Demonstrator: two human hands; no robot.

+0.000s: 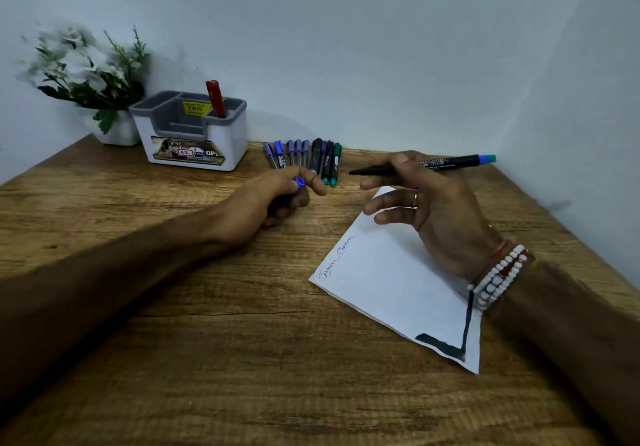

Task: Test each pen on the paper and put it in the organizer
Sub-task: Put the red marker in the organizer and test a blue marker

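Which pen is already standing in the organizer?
The red pen, upright in the organizer's right rear compartment. The others lie in a row on the table or are held in the right hand.

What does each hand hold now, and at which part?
Right hand: uncapped black pen with blue end, gripped mid-barrel. Left hand: small blue pen cap, enclosed in the fist, one end showing.

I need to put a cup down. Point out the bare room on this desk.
Free: the wide wood near the front edge, below the left forearm and left of the paper; also between organizer and left hand. Crowded: the pen row by the wall.
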